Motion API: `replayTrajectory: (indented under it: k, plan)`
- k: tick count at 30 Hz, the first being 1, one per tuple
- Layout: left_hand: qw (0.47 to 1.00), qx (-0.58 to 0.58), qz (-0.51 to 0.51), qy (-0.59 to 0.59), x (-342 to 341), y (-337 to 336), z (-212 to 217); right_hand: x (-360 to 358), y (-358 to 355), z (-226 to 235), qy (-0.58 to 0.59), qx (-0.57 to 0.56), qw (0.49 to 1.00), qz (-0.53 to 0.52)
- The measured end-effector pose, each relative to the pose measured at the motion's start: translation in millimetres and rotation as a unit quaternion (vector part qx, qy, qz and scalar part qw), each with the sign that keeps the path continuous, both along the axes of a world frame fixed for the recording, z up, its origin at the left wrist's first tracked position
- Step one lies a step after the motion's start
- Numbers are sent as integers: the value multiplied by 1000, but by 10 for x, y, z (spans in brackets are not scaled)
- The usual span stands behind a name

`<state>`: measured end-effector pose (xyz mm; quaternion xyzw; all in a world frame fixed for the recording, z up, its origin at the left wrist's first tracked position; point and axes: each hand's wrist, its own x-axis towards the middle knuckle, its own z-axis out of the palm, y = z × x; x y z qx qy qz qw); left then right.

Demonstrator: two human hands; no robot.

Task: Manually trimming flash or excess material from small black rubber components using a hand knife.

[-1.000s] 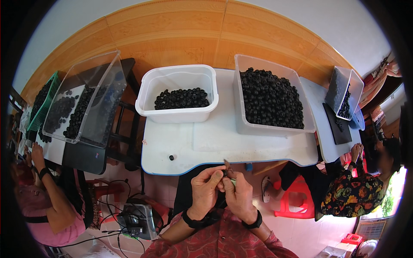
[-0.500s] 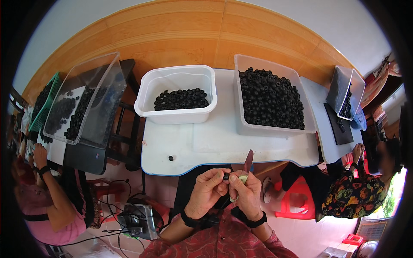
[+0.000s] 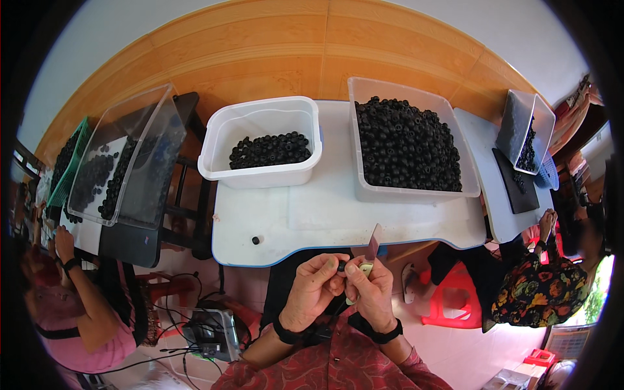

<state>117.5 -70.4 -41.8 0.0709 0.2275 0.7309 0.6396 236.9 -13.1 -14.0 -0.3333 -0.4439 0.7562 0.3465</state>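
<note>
Just below the table's front edge, my left hand (image 3: 307, 296) pinches a small black ring-shaped part (image 3: 342, 265) between thumb and forefinger. My right hand (image 3: 375, 298) grips a small knife (image 3: 373, 246) with a pale handle, its blade pointing up and away from me. The right thumb rests close beside the black part, and the two hands nearly touch. A single black piece (image 3: 255, 240) lies by the table's front left edge. Behind it, a white tub (image 3: 260, 175) holds some black parts; a larger translucent bin (image 3: 416, 194) to the right is heaped with them.
The white table (image 3: 312, 214) has a curved blue-edged front. At the left, a person (image 3: 91, 312) sits by a clear bin (image 3: 149, 195); at the right, another person (image 3: 539, 286) sits by a tilted bin (image 3: 539, 136). Cables (image 3: 195, 318) and a red stool (image 3: 452, 299) are below.
The view has shifted slightly. My hands keep the same hold on the black part and the knife, with barely any movement between them.
</note>
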Motion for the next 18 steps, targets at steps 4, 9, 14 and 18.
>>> replayTrajectory:
  k: [4, 9, 14, 18]
  plan:
    - [999, -20, 23, 36, 33, 15, 29, 36, 33, -12, 5, -6, 1000, 2]
    - [998, -17, 26, 49, 36, 26, 16, 62, 49, -42, 31, -4, 999, 8]
    - [998, -11, 24, 59, 54, 47, 25, 91, 66, -103, 36, -13, 999, 4]
    - [997, -16, 22, 71, 76, 66, 38, 108, 76, -107, 41, -16, 999, -3]
